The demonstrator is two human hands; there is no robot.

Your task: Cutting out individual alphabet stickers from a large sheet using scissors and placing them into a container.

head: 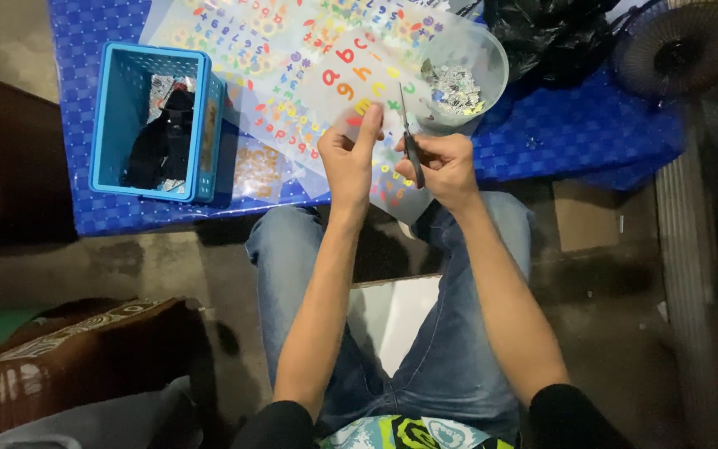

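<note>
My left hand pinches the near edge of a clear plastic sheet printed with small colourful letters and numbers. My right hand grips a pair of dark-handled scissors, blades pointing up and away into the sheet beside my left fingers. The sheet spreads over a low table with a blue checked cover. A round clear container with several small cut pieces stands just beyond my right hand.
A blue plastic basket holding dark items sits at the table's left. A black bag and a dark fan lie at the far right. My jeans-clad legs are below; a brown patterned cushion lies lower left.
</note>
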